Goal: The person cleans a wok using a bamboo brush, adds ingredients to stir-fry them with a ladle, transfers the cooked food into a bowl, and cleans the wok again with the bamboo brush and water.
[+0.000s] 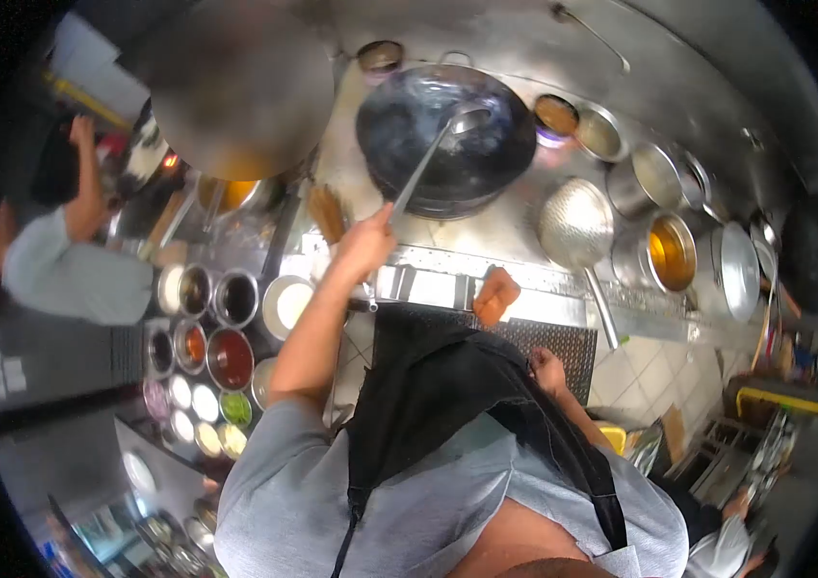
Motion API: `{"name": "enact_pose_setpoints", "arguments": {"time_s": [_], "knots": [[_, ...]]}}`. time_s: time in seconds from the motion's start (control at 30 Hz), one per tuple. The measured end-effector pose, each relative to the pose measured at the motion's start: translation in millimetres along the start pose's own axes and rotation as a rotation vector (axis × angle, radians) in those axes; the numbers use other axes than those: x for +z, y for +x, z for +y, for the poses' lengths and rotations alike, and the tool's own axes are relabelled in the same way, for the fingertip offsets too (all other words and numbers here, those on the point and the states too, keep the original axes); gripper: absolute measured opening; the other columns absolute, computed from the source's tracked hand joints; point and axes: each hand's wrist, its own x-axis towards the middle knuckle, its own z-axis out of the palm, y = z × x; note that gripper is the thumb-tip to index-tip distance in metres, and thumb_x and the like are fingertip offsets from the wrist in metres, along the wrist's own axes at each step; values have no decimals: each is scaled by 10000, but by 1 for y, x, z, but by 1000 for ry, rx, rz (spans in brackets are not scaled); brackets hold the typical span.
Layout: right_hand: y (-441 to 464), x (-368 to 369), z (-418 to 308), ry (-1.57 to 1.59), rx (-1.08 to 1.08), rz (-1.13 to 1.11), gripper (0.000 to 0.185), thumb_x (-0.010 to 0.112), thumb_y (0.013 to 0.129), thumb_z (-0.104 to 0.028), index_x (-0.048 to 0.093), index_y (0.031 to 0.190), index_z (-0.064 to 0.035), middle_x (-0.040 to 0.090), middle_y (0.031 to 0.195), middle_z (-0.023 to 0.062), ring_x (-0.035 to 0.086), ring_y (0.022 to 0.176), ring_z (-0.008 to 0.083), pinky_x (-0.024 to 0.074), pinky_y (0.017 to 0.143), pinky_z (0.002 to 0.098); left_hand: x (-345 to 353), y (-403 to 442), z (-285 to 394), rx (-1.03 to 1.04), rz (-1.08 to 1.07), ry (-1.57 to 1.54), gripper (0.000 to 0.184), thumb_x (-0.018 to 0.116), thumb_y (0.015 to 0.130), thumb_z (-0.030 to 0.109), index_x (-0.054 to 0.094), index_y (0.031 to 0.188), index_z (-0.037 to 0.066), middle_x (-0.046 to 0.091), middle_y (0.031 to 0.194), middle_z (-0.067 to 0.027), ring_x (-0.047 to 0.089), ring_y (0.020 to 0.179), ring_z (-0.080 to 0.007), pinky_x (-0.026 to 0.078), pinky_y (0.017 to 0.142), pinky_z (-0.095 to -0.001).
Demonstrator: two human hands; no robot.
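My left hand (365,243) is wrapped round the handle of a long metal ladle (425,161). The ladle's bowl rests inside a big dark wok (399,114) on the steel stove top, and the wok's inside looks wet and shiny. My right hand (547,371) hangs low beside my black apron (438,385), its fingers curled; what they hold, if anything, is hidden. Between my hands and the stove, an orange cloth (495,297) lies over the stove's front edge. To the right of the wok is a perforated metal strainer (576,223), its handle sticking out past the edge.
Metal pots (642,180), one pot of yellow oil (669,252) and a dark pan (813,252) stand or hang on the right. Sauce bowls (231,359) crowd the left. A brush (327,214) lies left of the wok. Another person (72,260) works at the far left, near a large blurred pan (240,87).
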Motion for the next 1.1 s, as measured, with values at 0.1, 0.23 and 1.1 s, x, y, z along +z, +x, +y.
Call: {"name": "enact_pose_setpoints", "arguments": {"time_s": [0.1, 0.23, 1.1], "knots": [[30, -3, -45, 22, -300, -29, 313, 651, 947, -138, 615, 1241, -36, 711, 871, 130, 668, 758, 177, 528, 719, 326, -5, -21, 22, -241, -115, 175, 699, 596, 871, 198, 377, 1533, 141, 701, 970, -264, 695, 896, -389, 544, 829, -496], [69, -14, -103, 65, -449, -337, 310, 581, 958, -21, 618, 1266, -24, 689, 929, 63, 638, 858, 131, 508, 818, 267, 65, -33, -20, -271, 122, -179, 632, 574, 866, 113, 440, 1482, 92, 698, 994, -248, 687, 917, -362, 541, 820, -482], [-160, 224, -168, -701, -1125, -1796, 52, 623, 932, -80, 640, 930, -31, 582, 768, -13, 527, 720, 69, 446, 649, 239, 147, -588, 379, -518, 1448, -1812, 713, 603, 899, 97, 314, 1548, 41, 503, 747, -18, 491, 519, -51, 415, 425, -176]]}}
